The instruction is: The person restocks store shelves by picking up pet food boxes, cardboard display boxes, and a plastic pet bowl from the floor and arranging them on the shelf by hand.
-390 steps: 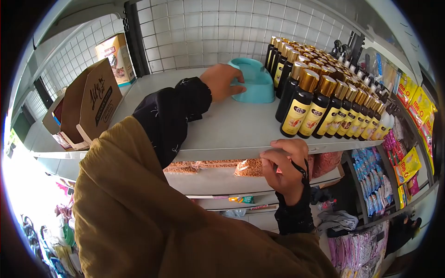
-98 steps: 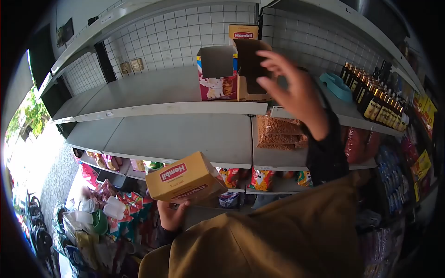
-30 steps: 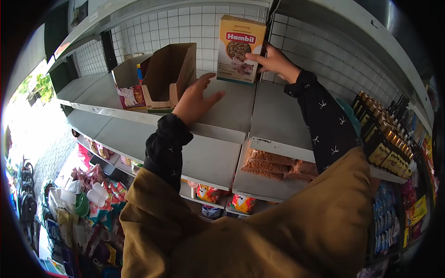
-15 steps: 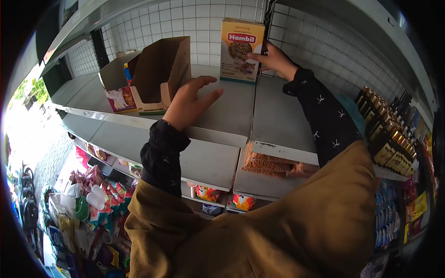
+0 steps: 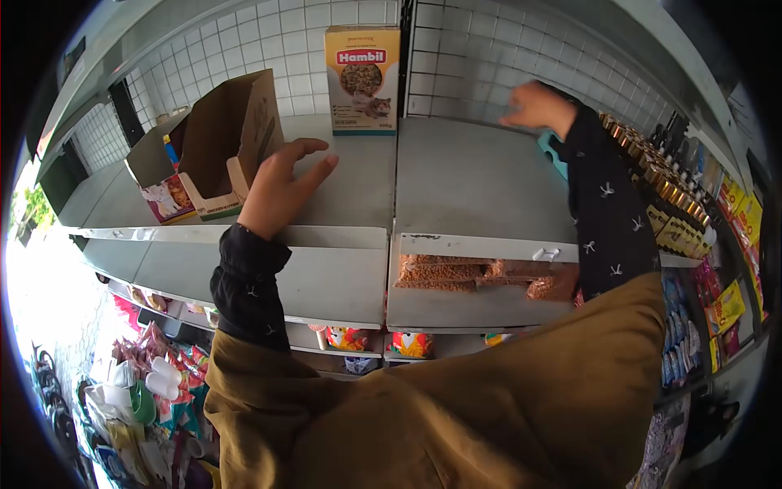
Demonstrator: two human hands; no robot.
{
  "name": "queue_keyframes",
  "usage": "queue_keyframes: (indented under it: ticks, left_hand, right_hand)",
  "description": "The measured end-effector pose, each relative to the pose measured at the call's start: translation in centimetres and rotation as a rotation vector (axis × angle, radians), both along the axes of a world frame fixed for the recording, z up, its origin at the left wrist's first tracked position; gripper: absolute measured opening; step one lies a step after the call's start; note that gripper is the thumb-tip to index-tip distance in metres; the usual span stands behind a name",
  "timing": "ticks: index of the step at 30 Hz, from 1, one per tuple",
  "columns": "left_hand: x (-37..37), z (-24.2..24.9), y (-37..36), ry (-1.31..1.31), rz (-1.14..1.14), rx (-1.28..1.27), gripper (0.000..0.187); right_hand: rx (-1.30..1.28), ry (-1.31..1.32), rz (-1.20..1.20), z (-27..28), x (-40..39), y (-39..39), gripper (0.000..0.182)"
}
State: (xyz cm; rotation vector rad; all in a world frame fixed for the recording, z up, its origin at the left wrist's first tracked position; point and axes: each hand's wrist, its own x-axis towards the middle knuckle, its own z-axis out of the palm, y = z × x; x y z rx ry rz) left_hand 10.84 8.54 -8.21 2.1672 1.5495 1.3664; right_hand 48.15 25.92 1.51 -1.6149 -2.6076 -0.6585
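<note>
"From the head view, where are the hands?"

"Both are off everything, as far as I can see. The left hand has thumb and fingers spread, nothing between them. The right hand is loosely bent and looks bare too, by the turquoise plastic bowl; I can't tell whether it touches."

"And the yellow-and-white Hambil cardboard box?"

"Upright at the back of the grey metal shelf, long axis vertical, printed front towards the person. It's beyond the left hand and a little to its right, and well to the left of the right hand. The left hand is clearly nearer."

"What's tight around there?"

"On the left, the tall brown open carton stands just beside the left hand; contact is unclear. Behind the box is the white wire grid, and a shelf seam runs just to its right."

"Any room?"

"Bare shelf shows between box and left hand, and more right of the seam, as far as the bowl. Past that stand the gold-capped dark bottles, close by the right sleeve."
</note>
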Motion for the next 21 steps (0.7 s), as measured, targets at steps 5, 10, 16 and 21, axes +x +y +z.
queue_keyframes:
  ticks: [5, 10, 16, 21]
  left_hand:
    - [0.1, -0.3, 0.1, 0.041, -0.041, 0.057, 0.039]
    - [0.5, -0.1, -0.2, 0.085, -0.010, 0.068, 0.040]
    - [0.1, -0.3, 0.0, 0.138, 0.011, 0.038, 0.041]
    - [0.0, -0.4, 0.3, 0.175, 0.010, 0.078, 0.043]
  right_hand:
    - [0.041, -0.028, -0.359, -1.6, 9.3, -1.7, 0.053]
    - [-0.013, 0.076, -0.422, -3.5, 11.9, -2.6, 0.052]
    - [-0.138, -0.016, -0.288, -4.4, 11.4, -2.3, 0.047]
    - [-0.003, 0.104, -0.162, -5.1, 11.3, -0.8, 0.039]
